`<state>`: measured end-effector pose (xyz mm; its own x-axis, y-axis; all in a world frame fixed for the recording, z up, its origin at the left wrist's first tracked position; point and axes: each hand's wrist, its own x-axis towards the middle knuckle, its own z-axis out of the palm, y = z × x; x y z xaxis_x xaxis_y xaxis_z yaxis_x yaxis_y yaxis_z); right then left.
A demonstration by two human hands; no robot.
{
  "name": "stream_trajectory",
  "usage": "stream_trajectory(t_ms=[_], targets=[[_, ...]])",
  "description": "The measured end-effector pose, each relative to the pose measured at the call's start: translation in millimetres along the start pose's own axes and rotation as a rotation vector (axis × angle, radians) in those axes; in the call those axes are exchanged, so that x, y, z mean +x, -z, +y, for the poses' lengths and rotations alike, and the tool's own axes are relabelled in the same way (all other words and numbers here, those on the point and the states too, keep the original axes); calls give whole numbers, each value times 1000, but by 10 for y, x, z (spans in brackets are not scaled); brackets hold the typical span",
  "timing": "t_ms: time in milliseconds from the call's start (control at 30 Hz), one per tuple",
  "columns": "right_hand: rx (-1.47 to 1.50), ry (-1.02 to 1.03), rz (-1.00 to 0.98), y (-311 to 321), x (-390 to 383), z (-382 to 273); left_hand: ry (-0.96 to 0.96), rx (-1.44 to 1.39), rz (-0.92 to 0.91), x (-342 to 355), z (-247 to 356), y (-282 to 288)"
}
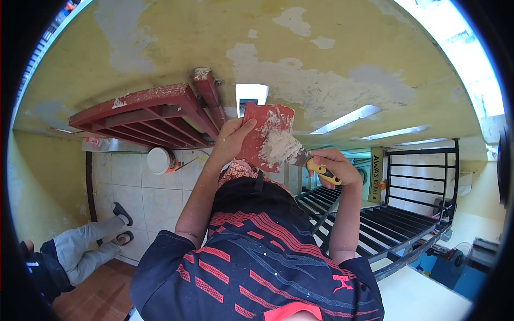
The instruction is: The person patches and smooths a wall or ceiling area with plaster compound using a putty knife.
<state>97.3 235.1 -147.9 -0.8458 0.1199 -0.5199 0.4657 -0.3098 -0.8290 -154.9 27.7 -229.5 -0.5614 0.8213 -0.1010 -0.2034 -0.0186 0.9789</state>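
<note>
My left hand (232, 141) grips the edge of a flat red board (256, 140), thumb on top, in front of my chest. Greyish-white putty (280, 145) is smeared and heaped over the board's right half. In my right hand (342, 167) is a putty knife (323, 172) with a yellow and black handle. Its blade, mostly covered in putty, lies against the board's right edge. Beyond both hands stands a yellow wall (193, 37) with pale patches of filler.
A red slatted frame (134, 109) juts from the wall at left. Below it, a white-lidded bucket (159, 160) stands on the tiled floor (160, 195). Black metal railings and stairs (396, 227) lie at right. Another person (80, 249) is at lower left. Narrow openings pierce the wall.
</note>
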Motion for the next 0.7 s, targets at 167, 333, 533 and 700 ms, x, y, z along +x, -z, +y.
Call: stream_trajectory(t_ms=[167, 333, 533, 700], targets=[[-135, 18, -12, -153, 42, -108, 39, -235, 89, -88, -94, 42], [-88, 112, 62, -293, 21, -141, 29, -367, 211, -153, -157, 63], [-97, 245, 180, -313, 170, -74, 30, -557, 287, -113, -352, 102], [-13, 151, 147, -401, 227, -51, -17, -600, 256, -47, -330, 62]])
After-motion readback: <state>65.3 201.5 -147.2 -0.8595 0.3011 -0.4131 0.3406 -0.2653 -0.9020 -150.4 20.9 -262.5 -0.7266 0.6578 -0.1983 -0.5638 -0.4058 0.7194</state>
